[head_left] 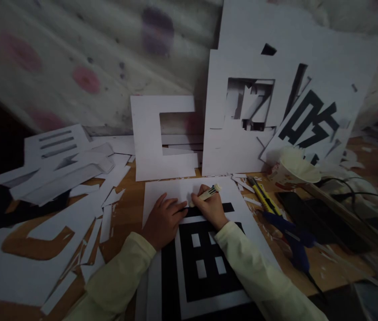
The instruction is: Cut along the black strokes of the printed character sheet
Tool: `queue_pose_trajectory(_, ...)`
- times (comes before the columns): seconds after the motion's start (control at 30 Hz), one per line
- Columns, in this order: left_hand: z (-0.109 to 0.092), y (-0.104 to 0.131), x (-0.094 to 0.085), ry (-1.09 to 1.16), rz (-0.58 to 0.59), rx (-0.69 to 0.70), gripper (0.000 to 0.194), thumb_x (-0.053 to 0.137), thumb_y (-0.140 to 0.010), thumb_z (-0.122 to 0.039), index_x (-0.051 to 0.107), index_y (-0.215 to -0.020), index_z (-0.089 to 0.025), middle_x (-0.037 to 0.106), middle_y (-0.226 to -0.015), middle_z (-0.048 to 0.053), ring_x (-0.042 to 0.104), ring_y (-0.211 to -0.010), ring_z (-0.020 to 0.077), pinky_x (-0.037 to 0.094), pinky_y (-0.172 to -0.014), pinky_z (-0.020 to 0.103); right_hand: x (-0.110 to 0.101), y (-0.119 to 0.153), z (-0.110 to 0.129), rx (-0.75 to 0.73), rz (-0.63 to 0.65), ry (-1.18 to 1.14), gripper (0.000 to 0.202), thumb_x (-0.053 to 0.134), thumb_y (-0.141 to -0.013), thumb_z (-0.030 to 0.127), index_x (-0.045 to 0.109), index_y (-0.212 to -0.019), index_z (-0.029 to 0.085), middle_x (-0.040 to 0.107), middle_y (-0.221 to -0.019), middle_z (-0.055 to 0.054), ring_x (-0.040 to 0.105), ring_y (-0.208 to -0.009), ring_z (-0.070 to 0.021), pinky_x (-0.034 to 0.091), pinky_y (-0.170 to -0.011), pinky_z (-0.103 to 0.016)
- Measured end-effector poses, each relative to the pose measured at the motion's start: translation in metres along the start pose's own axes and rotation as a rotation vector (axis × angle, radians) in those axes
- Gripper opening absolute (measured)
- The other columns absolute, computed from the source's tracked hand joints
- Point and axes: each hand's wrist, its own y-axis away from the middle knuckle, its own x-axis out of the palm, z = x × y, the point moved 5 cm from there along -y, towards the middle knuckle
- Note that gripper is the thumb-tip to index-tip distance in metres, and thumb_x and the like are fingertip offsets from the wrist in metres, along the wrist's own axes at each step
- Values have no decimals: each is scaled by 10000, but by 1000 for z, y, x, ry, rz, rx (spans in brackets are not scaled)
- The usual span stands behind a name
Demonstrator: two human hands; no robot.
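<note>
Black-patterned sheet (162, 189) lies on the tabletop (127, 198), its shapes looking largely complete; whether any remain cannot be told. The left hand (164, 222) rests on it, grasping nothing; the right hand (211, 208) grips a pen (210, 191). Paper scraps (106, 223), a yellow cutter (265, 196) and a blue glue gun (298, 256) crowd the sides.
</note>
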Motion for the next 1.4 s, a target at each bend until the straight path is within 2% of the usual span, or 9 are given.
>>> queue_pose_trajectory(0.5,0,0,1,0,8,-12,361,479,-845,-103,647,-1130,-250,640,-1229,18,527,-1140,248,299,-1078,575,1,0,0,21,18,9,281,587,-721,330,380,-559,231,412,-474,73,395,-467,-102,316,-492,-242)
queue_pose_trajectory(0.77,2,1,2,20,-26,-3,347,474,-853,-111,650,-1119,-248,641,-1230,15,539,-1121,252,324,-1060,571,3,0,-3,30,15,-39,240,562,-681,254,358,-556,234,382,-481,77,382,-474,-102,313,-485,-241)
queue_pose_trajectory(1.0,4,0,3,67,7,-10,354,457,-856,-103,645,-1126,-231,627,-1252,30,512,-1165,224,411,-1011,488,2,-1,-2,5,5,-49,228,538,-665,226,338,-554,237,352,-468,86,355,-458,-98,297,-471,-239)
queue_pose_trajectory(1.23,5,1,3,69,11,-12,342,467,-856,-97,639,-1124,-219,611,-1278,-4,518,-1155,242,403,-1017,496,2,-1,-5,-8,0,-56,220,529,-665,220,335,-563,237,351,-485,83,355,-469,-99,297,-478,-242)
queue_pose_trajectory(1.4,5,2,4,63,9,6,337,467,-864,-104,633,-1134,-217,609,-1280,8,517,-1161,237,402,-1018,495,3,-1,-6,1,6,-60,211,527,-659,212,338,-571,237,346,-484,85,348,-469,-99,292,-477,-243)
